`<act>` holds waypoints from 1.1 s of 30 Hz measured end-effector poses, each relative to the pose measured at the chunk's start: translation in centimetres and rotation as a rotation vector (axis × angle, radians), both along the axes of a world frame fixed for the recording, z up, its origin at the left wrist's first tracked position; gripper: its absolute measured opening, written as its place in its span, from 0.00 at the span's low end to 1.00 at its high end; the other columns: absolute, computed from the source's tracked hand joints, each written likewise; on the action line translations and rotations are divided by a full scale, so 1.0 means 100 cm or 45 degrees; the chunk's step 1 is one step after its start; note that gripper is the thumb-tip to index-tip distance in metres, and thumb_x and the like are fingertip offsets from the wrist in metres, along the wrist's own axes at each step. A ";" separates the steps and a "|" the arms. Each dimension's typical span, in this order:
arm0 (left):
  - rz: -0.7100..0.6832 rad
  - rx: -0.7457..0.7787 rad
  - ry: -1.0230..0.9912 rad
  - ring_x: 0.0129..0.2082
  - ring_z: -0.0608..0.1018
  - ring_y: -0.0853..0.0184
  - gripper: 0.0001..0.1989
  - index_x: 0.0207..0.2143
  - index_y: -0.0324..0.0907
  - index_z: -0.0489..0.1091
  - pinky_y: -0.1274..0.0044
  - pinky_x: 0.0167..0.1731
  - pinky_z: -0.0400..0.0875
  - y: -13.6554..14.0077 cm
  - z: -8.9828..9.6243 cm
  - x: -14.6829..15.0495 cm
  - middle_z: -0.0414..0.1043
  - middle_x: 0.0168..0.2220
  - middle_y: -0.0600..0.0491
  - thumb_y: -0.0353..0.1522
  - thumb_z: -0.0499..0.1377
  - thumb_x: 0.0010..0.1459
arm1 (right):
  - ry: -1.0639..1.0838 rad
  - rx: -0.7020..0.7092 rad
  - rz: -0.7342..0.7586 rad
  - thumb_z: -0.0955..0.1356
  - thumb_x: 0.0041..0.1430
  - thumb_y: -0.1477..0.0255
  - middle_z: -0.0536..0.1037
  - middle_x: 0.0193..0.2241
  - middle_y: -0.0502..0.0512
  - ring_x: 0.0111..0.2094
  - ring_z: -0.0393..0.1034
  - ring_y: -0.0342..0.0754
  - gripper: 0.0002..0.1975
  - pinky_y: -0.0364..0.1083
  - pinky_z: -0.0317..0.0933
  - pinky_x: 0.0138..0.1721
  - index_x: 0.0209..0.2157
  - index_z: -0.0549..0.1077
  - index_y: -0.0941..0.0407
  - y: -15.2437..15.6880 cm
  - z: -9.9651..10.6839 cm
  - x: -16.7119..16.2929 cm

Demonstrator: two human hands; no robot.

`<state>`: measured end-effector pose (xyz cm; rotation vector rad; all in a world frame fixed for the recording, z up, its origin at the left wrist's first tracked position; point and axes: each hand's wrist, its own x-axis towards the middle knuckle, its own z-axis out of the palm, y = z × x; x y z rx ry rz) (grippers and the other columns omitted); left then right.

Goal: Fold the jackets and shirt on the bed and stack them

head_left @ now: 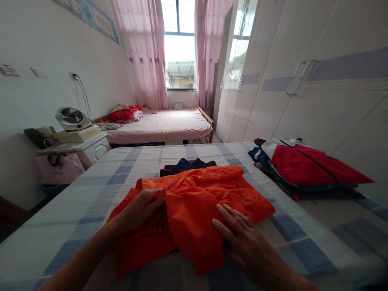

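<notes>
An orange garment (pixel 194 210), perhaps a shirt or jacket, lies partly folded and wrinkled on the bed in front of me. At its left part, my left hand (pixel 145 206) is closed with the fingertips pinching a fold of the orange cloth. My right hand (pixel 242 236) rests flat on the garment's right part, fingers stretched out and touching the fabric. Some dark lettering shows on the cloth near my left hand. Behind the orange garment lies a dark navy garment (pixel 188 165), partly hidden beneath or behind it.
A stack of folded clothes (pixel 309 167), red and white on top, sits on the right of the checked bedsheet (pixel 91 206). Beyond are a second bed (pixel 169 123), a window and pink curtains. A fan (pixel 72 117) stands on a bedside cabinet at left; a wardrobe (pixel 273 105) lines the right.
</notes>
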<state>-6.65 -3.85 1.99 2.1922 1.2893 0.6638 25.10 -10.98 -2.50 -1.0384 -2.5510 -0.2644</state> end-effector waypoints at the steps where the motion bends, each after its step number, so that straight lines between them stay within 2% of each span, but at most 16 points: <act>1: 0.010 -0.022 -0.012 0.24 0.65 0.71 0.17 0.22 0.42 0.59 0.80 0.27 0.60 0.000 0.000 0.001 0.65 0.24 0.58 0.39 0.47 0.62 | 0.021 0.056 -0.019 0.65 0.54 0.77 0.58 0.61 0.57 0.61 0.52 0.55 0.27 0.55 0.58 0.56 0.57 0.63 0.53 0.003 -0.002 -0.003; 4: 0.033 -0.060 -0.039 0.24 0.63 0.71 0.16 0.23 0.42 0.58 0.80 0.27 0.59 0.002 0.002 0.003 0.64 0.24 0.59 0.38 0.47 0.62 | 0.060 0.216 -0.028 0.62 0.60 0.76 0.63 0.59 0.54 0.59 0.55 0.54 0.20 0.55 0.58 0.55 0.54 0.66 0.51 0.009 -0.002 -0.010; 7: 0.055 -0.063 -0.058 0.25 0.63 0.71 0.14 0.23 0.42 0.59 0.79 0.28 0.59 0.003 0.006 0.006 0.65 0.25 0.58 0.37 0.47 0.61 | -0.027 0.297 0.037 0.61 0.62 0.77 0.58 0.61 0.53 0.61 0.51 0.55 0.24 0.57 0.53 0.57 0.58 0.61 0.49 0.013 -0.001 -0.017; 9: 0.062 -0.075 -0.071 0.26 0.63 0.70 0.14 0.24 0.42 0.59 0.79 0.29 0.59 0.004 0.008 0.007 0.66 0.26 0.58 0.36 0.47 0.61 | -0.081 0.300 0.089 0.60 0.62 0.78 0.58 0.62 0.52 0.62 0.50 0.55 0.25 0.58 0.50 0.58 0.60 0.58 0.49 0.015 -0.001 -0.023; 11: 0.067 -0.092 -0.081 0.26 0.63 0.70 0.14 0.24 0.42 0.59 0.79 0.28 0.59 0.006 0.009 0.007 0.65 0.26 0.58 0.36 0.47 0.61 | -0.049 0.268 0.122 0.60 0.63 0.76 0.62 0.59 0.52 0.61 0.52 0.55 0.21 0.58 0.49 0.59 0.57 0.62 0.51 0.015 0.000 -0.030; 14: 0.072 -0.092 -0.125 0.25 0.64 0.71 0.14 0.23 0.42 0.60 0.80 0.28 0.60 0.009 0.010 0.008 0.65 0.25 0.59 0.37 0.47 0.60 | 0.150 0.163 0.180 0.61 0.63 0.74 0.71 0.52 0.52 0.58 0.58 0.55 0.15 0.59 0.49 0.59 0.50 0.69 0.53 0.017 0.008 -0.038; 17: 0.078 -0.136 -0.187 0.24 0.65 0.70 0.17 0.23 0.41 0.62 0.79 0.27 0.61 0.015 0.016 0.008 0.66 0.23 0.58 0.41 0.48 0.60 | 0.532 -0.082 0.202 0.60 0.61 0.75 0.77 0.45 0.53 0.51 0.67 0.51 0.12 0.54 0.56 0.56 0.44 0.72 0.53 0.025 0.028 -0.040; 19: 0.087 -0.218 -0.229 0.25 0.68 0.68 0.19 0.25 0.41 0.66 0.78 0.28 0.64 0.022 0.022 0.008 0.69 0.23 0.57 0.44 0.47 0.59 | 0.897 -0.331 0.035 0.60 0.61 0.73 0.78 0.38 0.53 0.41 0.72 0.49 0.12 0.49 0.65 0.46 0.41 0.72 0.53 0.038 0.041 -0.037; 21: 0.097 -0.289 -0.229 0.26 0.72 0.66 0.21 0.30 0.40 0.70 0.77 0.29 0.65 0.032 0.025 0.009 0.72 0.24 0.55 0.47 0.47 0.59 | 1.282 -0.565 -0.191 0.60 0.60 0.68 0.78 0.31 0.51 0.33 0.73 0.48 0.11 0.46 0.68 0.34 0.37 0.72 0.54 0.056 0.048 -0.032; 24: 0.163 -0.173 0.002 0.28 0.74 0.63 0.23 0.32 0.40 0.73 0.77 0.29 0.66 0.049 0.018 0.011 0.75 0.28 0.53 0.48 0.48 0.57 | 1.604 -0.978 -0.349 0.63 0.56 0.66 0.75 0.24 0.49 0.25 0.71 0.46 0.07 0.44 0.67 0.26 0.29 0.68 0.55 0.082 0.038 -0.022; 26: 0.214 -0.048 0.166 0.33 0.76 0.61 0.22 0.34 0.41 0.75 0.76 0.33 0.67 0.059 0.007 0.011 0.77 0.32 0.50 0.47 0.49 0.56 | 1.598 -1.262 -0.382 0.65 0.52 0.68 0.75 0.22 0.49 0.22 0.70 0.43 0.05 0.42 0.66 0.25 0.26 0.66 0.55 0.092 0.025 -0.015; 27: 0.228 -0.016 0.213 0.35 0.77 0.61 0.22 0.36 0.41 0.75 0.76 0.36 0.67 0.063 0.001 0.012 0.77 0.35 0.50 0.46 0.49 0.56 | 1.570 -1.338 -0.390 0.65 0.51 0.69 0.75 0.22 0.49 0.21 0.70 0.42 0.05 0.42 0.66 0.25 0.26 0.66 0.56 0.095 0.019 -0.011; 28: 0.234 -0.005 0.237 0.37 0.77 0.60 0.21 0.38 0.42 0.75 0.75 0.38 0.66 0.065 -0.005 0.012 0.77 0.37 0.49 0.46 0.50 0.56 | 1.543 -1.355 -0.392 0.65 0.52 0.69 0.75 0.23 0.50 0.21 0.71 0.42 0.05 0.42 0.66 0.25 0.27 0.66 0.56 0.096 0.015 -0.008; 30: 0.254 0.004 0.278 0.40 0.77 0.58 0.21 0.42 0.43 0.74 0.74 0.40 0.66 0.067 -0.013 0.013 0.77 0.40 0.48 0.46 0.51 0.55 | 1.422 -1.244 -0.414 0.62 0.54 0.69 0.76 0.23 0.51 0.21 0.71 0.42 0.05 0.43 0.65 0.26 0.29 0.67 0.56 0.095 0.012 0.000; 33: 0.337 0.034 0.356 0.44 0.76 0.55 0.22 0.45 0.45 0.72 0.71 0.43 0.65 0.061 -0.012 0.012 0.76 0.42 0.47 0.46 0.51 0.55 | 0.961 -0.784 -0.592 0.62 0.54 0.70 0.75 0.23 0.51 0.22 0.70 0.45 0.06 0.46 0.64 0.28 0.31 0.69 0.55 0.094 0.025 0.009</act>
